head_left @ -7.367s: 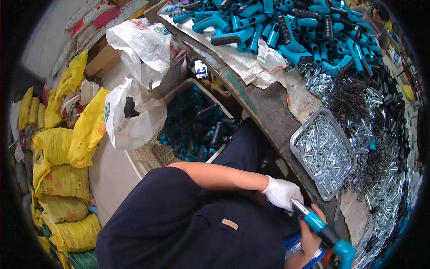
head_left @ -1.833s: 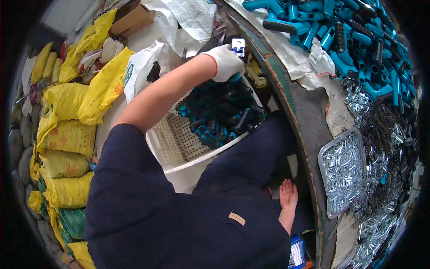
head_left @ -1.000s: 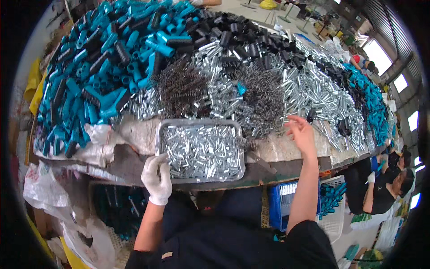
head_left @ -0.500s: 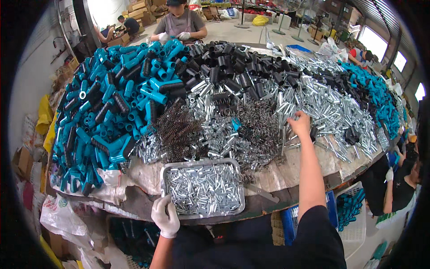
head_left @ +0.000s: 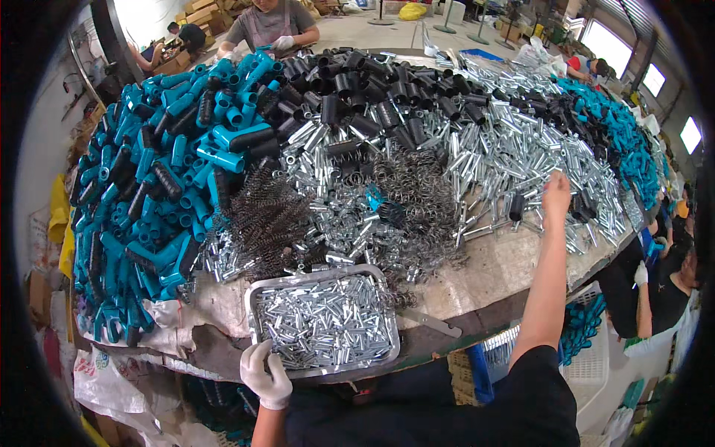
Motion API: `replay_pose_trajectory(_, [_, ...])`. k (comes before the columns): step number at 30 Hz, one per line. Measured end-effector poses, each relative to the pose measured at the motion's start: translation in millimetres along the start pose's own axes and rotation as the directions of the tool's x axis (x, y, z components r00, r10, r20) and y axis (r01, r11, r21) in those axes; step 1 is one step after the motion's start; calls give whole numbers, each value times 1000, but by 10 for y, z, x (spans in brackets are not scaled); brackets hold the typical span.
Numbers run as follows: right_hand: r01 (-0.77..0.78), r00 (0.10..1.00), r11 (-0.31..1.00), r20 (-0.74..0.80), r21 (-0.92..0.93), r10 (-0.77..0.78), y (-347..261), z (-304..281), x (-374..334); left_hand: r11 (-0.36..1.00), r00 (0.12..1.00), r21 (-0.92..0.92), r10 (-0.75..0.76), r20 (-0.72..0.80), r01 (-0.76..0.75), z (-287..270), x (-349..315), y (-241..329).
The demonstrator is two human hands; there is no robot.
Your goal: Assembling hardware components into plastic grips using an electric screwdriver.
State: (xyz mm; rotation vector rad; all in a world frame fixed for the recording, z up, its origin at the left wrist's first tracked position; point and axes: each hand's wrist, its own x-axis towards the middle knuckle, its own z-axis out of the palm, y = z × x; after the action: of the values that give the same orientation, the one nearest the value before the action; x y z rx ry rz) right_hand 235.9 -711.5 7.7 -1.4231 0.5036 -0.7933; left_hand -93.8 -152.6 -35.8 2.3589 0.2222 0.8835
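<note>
1. Grip: the bare right hand (head_left: 556, 200) is stretched out over the heaped parts with its fingers drawn close together; whether a part is between them, I cannot tell. The gloved left hand (head_left: 266, 376) is loosely half curled, with nothing visible in it, at the tray's near left corner; contact with the rim is unclear.
2. The worktable (head_left: 428, 350) curves across the view, largely covered by heaps and pale sheeting.
3. The teal handles (head_left: 153, 171), many with black grips, form the tall heap on the left.
4. The silver tubes (head_left: 514, 156) spread over the right-centre, directly under and around the right hand. The step in hand looks like picking from this heap. I judge that the next move calls for a narrow pinch on a single tube, lifted gently, because the tubes lie crossed and could drag their neighbours.
5. The dark springs (head_left: 268, 216) lie tangled between the teal handles and loose metal parts, beyond the tray.
6. The clear tray (head_left: 251, 309) sits at the near edge, slightly skewed.
7. The flat metal strip (head_left: 439, 323) lies just right of the tray.
8. The short silver pins (head_left: 328, 320) fill the tray, pointing every way.
</note>
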Motion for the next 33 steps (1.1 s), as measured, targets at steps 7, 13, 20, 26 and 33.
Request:
replay_pose_trajectory(7, [422,907,341,399,-840,-137,34,-11,-74,998,998,49,43,35,-44,-3,5,22])
replay_pose_trajectory(13, [172,980,124,157,-977,-124,54,334,-270,997,999,62,41,26,-42,8,-10,26])
replay_pose_trajectory(20, [219,975,175,210,-960,-65,104,740,-662,995,998,76,56,9,-56,41,-27,21])
replay_pose_trajectory(26, [469,866,281,498,-837,38,-46,797,-941,997,999,73,36,4,-36,41,-27,46])
replay_pose_trajectory(33, [489,853,498,511,-716,-104,-277,437,-533,993,997,89,80,-2,-79,34,4,62])
